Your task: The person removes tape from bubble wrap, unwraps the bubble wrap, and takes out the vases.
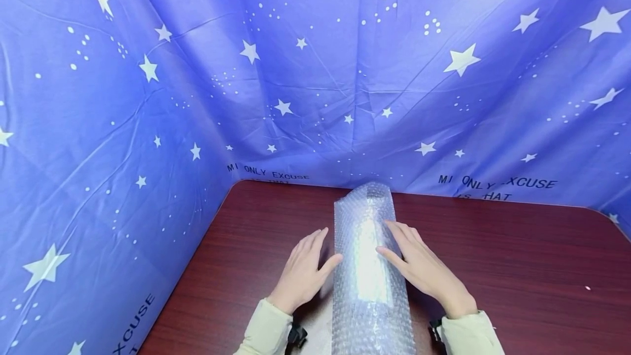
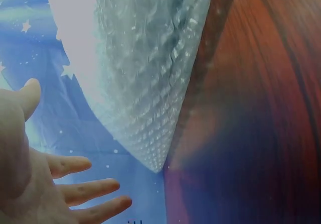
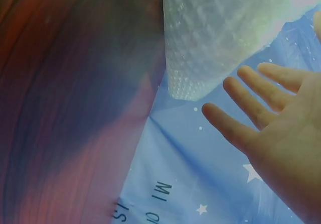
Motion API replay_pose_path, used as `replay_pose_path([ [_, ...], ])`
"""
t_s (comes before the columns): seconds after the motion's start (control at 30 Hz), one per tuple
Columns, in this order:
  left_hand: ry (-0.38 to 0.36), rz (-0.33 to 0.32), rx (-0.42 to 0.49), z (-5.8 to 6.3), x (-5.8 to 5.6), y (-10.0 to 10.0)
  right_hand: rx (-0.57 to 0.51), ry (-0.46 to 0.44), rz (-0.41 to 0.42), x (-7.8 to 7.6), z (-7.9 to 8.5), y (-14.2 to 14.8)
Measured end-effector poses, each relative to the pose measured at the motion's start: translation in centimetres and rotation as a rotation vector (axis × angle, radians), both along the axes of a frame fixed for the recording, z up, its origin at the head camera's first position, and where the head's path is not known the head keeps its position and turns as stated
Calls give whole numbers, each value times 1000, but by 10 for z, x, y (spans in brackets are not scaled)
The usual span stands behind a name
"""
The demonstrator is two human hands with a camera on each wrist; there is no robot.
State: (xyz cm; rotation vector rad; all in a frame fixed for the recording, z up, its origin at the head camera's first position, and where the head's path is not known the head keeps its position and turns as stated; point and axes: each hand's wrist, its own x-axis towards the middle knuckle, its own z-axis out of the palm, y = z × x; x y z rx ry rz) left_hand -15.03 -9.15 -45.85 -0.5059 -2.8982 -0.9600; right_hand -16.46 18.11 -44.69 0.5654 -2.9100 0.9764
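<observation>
A long roll of clear bubble wrap (image 1: 367,267) lies lengthwise on the dark red wooden table, its far end near the back edge. My left hand (image 1: 305,270) is beside its left side with fingers extended, the thumb tip right at the wrap's edge. On the other side, my right hand (image 1: 426,267) has its fingers spread, and its thumb and fingertips overlap the wrap in the head view. In the left wrist view the left hand (image 2: 65,184) shows an empty palm beside the bubble wrap (image 2: 145,68). The right wrist view shows the right hand (image 3: 276,118) with straight fingers near the wrap (image 3: 210,38).
The table (image 1: 517,267) extends to both sides of the roll. A blue curtain (image 1: 315,70) with white stars hangs along the back and left edges. A pale patch (image 1: 315,322) shows left of the wrap near the front, and a small white speck (image 1: 588,288) lies at right.
</observation>
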Motion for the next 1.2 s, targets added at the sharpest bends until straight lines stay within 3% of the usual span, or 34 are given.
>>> replay_pose_path([
  [0.57,-109,-102,26,-6,6,16,-12,117,22,-6,-7,-10],
  [1.2,-152,-105,67,-9,7,21,-18,146,-3,-5,-6,-11],
])
